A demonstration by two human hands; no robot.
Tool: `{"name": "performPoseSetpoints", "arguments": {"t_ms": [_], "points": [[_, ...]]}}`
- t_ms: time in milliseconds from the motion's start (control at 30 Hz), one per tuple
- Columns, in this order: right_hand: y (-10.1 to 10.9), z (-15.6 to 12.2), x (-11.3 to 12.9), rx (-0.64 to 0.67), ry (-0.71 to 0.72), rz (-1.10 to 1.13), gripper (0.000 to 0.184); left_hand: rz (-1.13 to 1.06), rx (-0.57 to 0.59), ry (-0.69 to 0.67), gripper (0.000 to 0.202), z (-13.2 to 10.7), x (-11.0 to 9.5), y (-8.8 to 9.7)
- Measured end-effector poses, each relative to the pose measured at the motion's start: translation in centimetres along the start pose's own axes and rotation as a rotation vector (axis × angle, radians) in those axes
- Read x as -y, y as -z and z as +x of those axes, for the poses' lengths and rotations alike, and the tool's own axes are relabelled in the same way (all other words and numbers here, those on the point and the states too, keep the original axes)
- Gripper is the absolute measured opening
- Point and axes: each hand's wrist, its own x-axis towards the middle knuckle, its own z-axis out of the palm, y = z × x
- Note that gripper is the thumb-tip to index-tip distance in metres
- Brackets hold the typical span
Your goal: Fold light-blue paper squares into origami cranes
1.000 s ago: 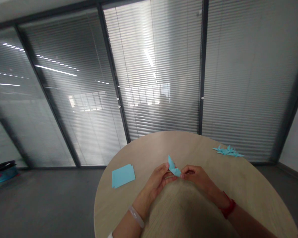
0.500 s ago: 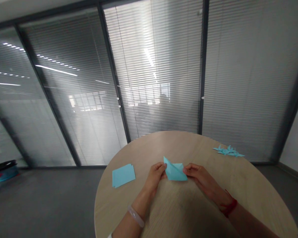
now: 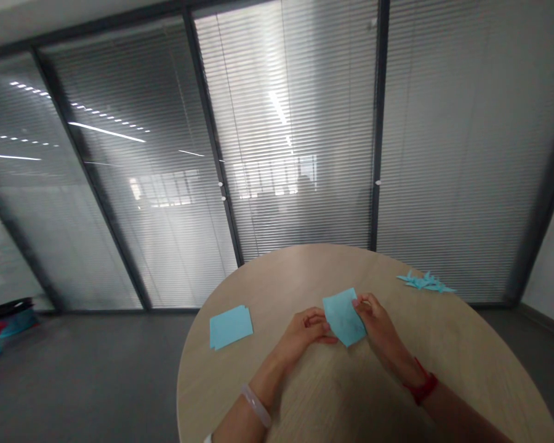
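Holding one folded blue paper square over a round wooden table, near the middle: right hand pinching its upper edge between fingers and thumb; left hand curled, fingertips against its lower edge. One blue paper stack; one heap of pointed paper folds, count unclear; one bangle; one red band

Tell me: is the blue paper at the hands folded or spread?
Spread: the blue paper sheet shows as one flat piece with no raised flaps, gripped by the right hand. Faint creases cannot be told.
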Motion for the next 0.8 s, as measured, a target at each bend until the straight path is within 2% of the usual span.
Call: {"name": "performPoseSetpoints", "arguments": {"t_ms": [67,167,300,467,567,667,800], "points": [[0.0,-0.3,0.5,0.002,0.045,-0.045,0.043,-0.063,0.015,-0.015,0.029,-0.1,0.1,0.1],[-0.2,-0.8,1.3,0.053,0.092,-0.079,0.04,-0.095,-0.06,-0.034,0.022,0.0,0.8,0.1],[-1.0,-1.6,1.7,0.135,0.115,-0.053,0.04,-0.218,-0.042,0.118,0.04,0.4,2.2,-0.7],[-1.5,-2.1,2.0,0.185,0.143,-0.145,0.049,-0.438,-0.005,0.211,0.043,0.6,3.2,-1.5],[-1.5,-2.2,2.1,0.178,0.15,-0.172,0.048,-0.433,0.024,0.201,0.038,0.6,3.4,-1.4],[-1.4,-2.4,2.3,0.184,0.139,-0.17,0.047,-0.378,0.048,0.12,0.033,0.6,3.7,-1.4],[-1.3,-2.4,2.2,0.225,0.141,-0.152,0.045,-0.233,0.031,0.077,0.04,0.7,4.0,-1.4]]}}
